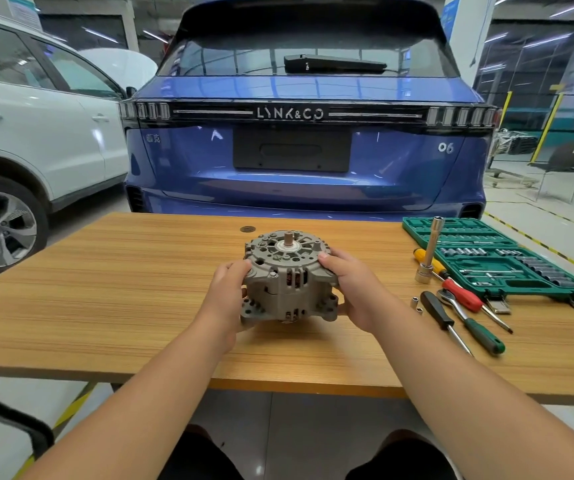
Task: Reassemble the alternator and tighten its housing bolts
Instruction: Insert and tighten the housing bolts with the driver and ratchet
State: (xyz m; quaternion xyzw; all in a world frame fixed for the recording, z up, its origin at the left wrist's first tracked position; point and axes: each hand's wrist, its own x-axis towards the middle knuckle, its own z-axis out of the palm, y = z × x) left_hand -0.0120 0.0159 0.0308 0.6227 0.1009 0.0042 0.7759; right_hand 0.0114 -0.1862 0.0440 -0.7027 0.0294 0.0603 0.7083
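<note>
Both hands clasp the alternator (289,277) on the table (105,289).
Left hand (225,299) and right hand (354,289) grip its opposite sides, shaft up; a socket set (500,258) and screwdrivers (465,306) lie to the right.

My left hand (227,294) and right hand (354,289) curl inward facing each other, both forearms stretched forward, gripping.

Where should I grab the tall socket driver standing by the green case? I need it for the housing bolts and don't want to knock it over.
Pinch the socket driver round its slim upright shaft, coming from above and the left. It stands on its wider end, and screwdrivers crowd its base, with the green case just to its right.
</note>
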